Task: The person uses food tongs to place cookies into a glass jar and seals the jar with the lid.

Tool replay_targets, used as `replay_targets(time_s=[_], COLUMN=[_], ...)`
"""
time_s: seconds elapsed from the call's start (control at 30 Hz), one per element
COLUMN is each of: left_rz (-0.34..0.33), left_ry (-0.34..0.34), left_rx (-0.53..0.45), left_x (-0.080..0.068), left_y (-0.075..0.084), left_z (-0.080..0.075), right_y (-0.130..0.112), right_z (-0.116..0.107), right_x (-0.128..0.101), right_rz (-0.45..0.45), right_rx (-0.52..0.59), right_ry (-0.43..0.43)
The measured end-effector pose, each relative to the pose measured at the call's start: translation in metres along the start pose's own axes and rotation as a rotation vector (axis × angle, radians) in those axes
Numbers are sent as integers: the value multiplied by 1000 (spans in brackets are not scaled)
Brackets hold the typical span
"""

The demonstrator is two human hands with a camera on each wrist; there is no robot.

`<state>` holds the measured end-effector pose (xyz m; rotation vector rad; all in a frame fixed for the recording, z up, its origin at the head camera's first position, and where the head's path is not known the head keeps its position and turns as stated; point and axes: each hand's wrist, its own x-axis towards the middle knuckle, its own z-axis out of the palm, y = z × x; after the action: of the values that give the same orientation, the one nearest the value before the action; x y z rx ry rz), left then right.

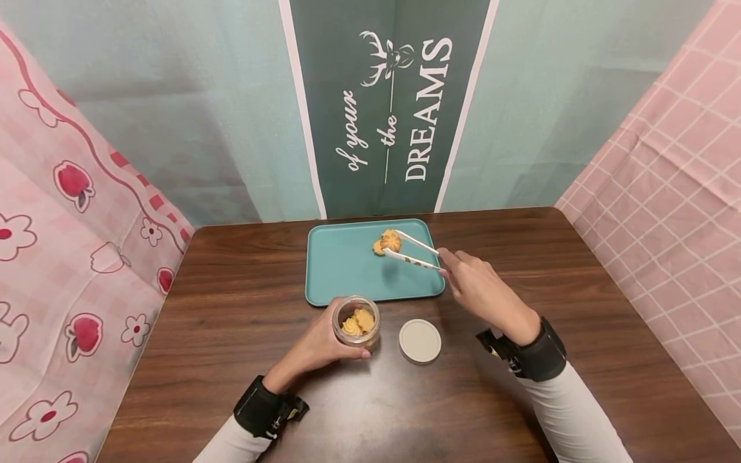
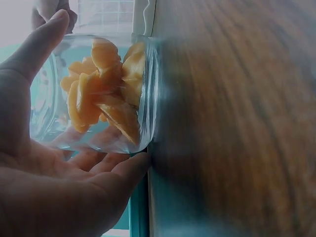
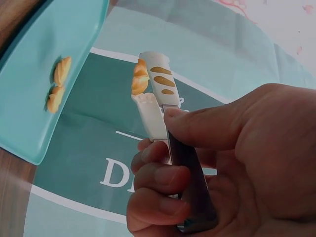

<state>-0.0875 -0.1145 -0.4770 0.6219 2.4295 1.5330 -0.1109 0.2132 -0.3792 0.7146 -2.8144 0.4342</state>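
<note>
My left hand (image 1: 325, 344) grips a small clear glass jar (image 1: 356, 321) standing open on the wooden table, with several orange cookies (image 2: 101, 94) inside; my fingers (image 2: 37, 47) wrap round its wall. My right hand (image 1: 477, 287) holds white tongs (image 1: 418, 252), squeezed on one cookie (image 1: 392, 240) just above the far right part of the teal tray (image 1: 341, 270). In the right wrist view the tongs (image 3: 154, 101) pinch that cookie (image 3: 140, 79), and two more cookies (image 3: 58, 84) lie on the tray (image 3: 44, 34).
A round beige lid (image 1: 419, 341) lies flat on the table to the right of the jar. The dark wooden table (image 1: 231, 308) is walled in by a teal banner at the back and pink cloths on both sides.
</note>
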Motion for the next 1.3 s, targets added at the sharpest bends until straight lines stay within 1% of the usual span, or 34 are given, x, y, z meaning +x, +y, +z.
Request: replay_targets(time_s=[0.13, 0.37, 0.67, 0.97, 1.3], left_rz=[-10, -12, -17, -22, -26], left_ry=[4, 13, 24, 35, 32], left_rx=[-11, -32, -19, -16, -7], left_x=[0, 1, 0, 0, -1], left_y=[0, -1, -2, 0, 0], left_z=[0, 0, 0, 0, 1], right_y=[-4, -11, -21, -33, -43], right_z=[-3, -8, -14, -22, -28], right_x=[-2, -6, -11, -20, -29], right_rz=[-18, -62, -113, -105, -190], right_rx=[-2, -18, -19, -3, 17], right_ry=[0, 37, 74, 58, 30])
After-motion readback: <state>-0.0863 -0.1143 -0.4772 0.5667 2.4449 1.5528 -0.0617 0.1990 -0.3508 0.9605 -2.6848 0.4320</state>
